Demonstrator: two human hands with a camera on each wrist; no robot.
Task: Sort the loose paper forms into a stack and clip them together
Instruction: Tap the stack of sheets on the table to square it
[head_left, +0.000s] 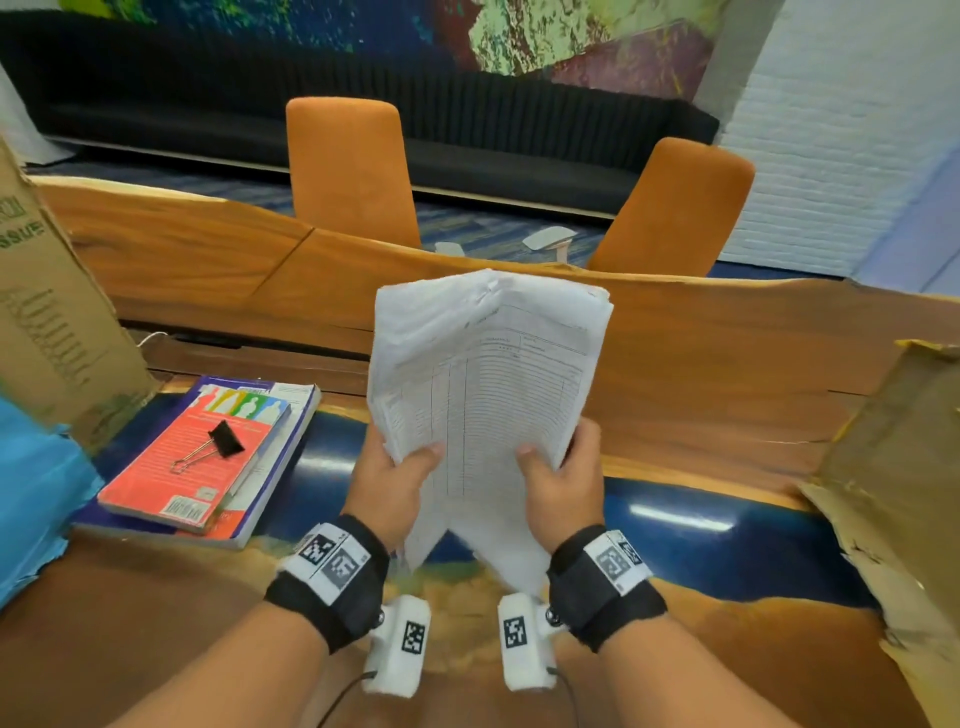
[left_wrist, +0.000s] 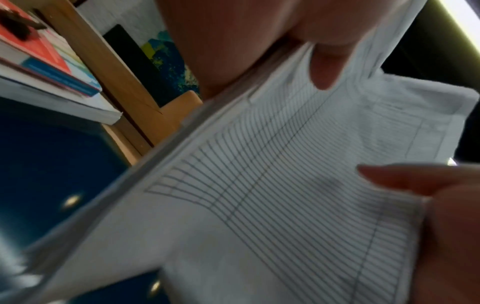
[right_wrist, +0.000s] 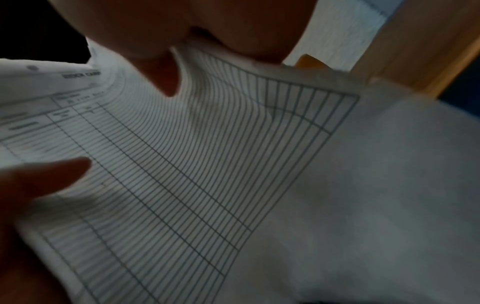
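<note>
Both hands, the left hand (head_left: 393, 480) and right hand (head_left: 563, 480), grip the paper stack (head_left: 483, 384) by its side edges above the table (head_left: 727, 364) (thumbs on top), so tapping it square before fetching the clip (head_left: 210, 447) seems wise.

Readable text: "STOCK CARD" heading, blurred, at the top of the paper form (right_wrist: 182, 164); partial "SSUE" in green on the cardboard box (head_left: 47, 312) at left; other print too small or blurred.
</note>
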